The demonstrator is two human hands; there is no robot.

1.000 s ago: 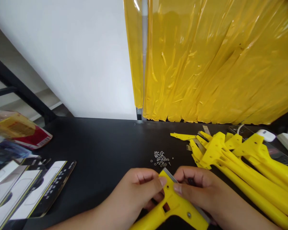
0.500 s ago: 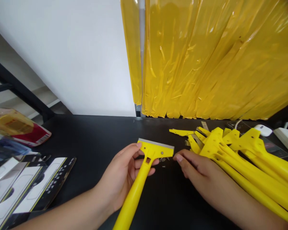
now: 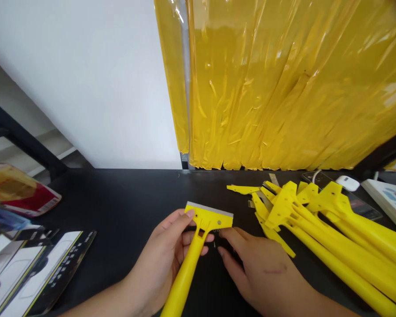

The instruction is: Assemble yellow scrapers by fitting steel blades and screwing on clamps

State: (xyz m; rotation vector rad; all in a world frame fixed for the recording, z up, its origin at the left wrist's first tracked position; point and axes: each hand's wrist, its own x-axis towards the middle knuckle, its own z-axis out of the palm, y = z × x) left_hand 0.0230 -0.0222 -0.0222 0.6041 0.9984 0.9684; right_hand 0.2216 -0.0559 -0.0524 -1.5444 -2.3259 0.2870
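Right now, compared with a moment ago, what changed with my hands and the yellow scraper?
Your right hand has let go of the yellow scraper and sits just beside its head. Your left hand alone holds it, turned so the steel blade faces away. The stack of yellow scrapers stayed put.

The bare left hand (image 3: 161,257) sits low at centre, its fingers curled shut and its thumb (image 3: 189,214) raised on top (the nail just shows). The bare right hand (image 3: 254,270) lies just beside it, palm down, fingers loosely spread and reaching left. Both bare forearms (image 3: 102,307) angle in from the bottom edge.
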